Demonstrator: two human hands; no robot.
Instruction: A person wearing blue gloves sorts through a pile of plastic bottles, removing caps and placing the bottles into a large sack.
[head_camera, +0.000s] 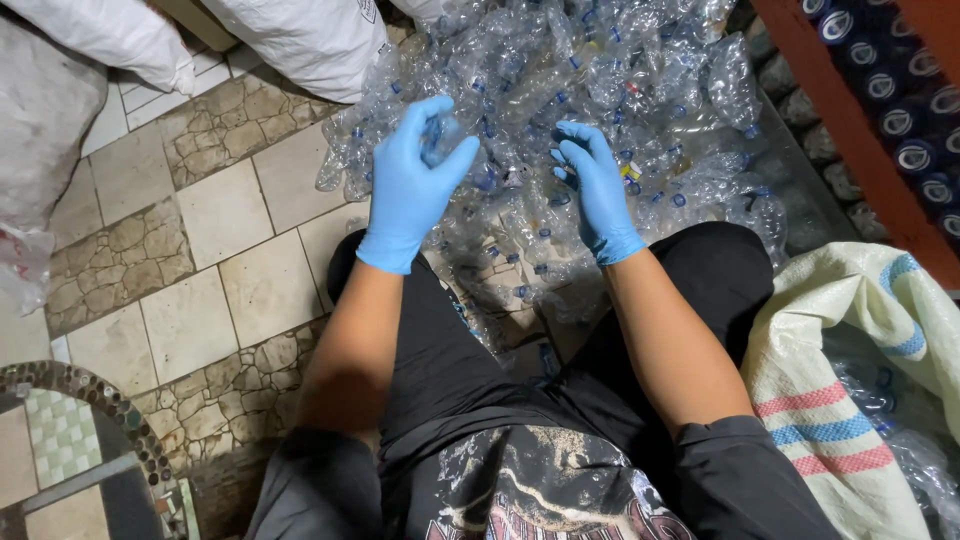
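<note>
Both hands wear thin, smooth blue gloves. The left hand (415, 180) is curled around a crushed clear bottle (440, 135), thumb on one side and fingers on the other, held just above the pile (600, 90). The right hand (597, 190) hovers beside it over the pile, fingers bent and loosely together; whether it grips anything cannot be told, since the fingertips blend into the plastic below.

The pile is a heap of crumpled, glossy see-through bottles, many with small blue caps, spreading from between the person's knees to the top edge, where it is cut off. Single bottles are hard to tell apart in the tangle of reflections.

At the right lies an open woven sack (850, 400), coarse and cream with red and blue stripes, its lower part cut off; more clear plastic shows dimly inside. White bags (300, 40), soft and bulging, sit at the upper left, partly out of frame. The floor (190, 270) is pale square tiles framed by rough stone strips. Dark round cans (900, 90) stack behind a red beam (850, 130) at the upper right.
</note>
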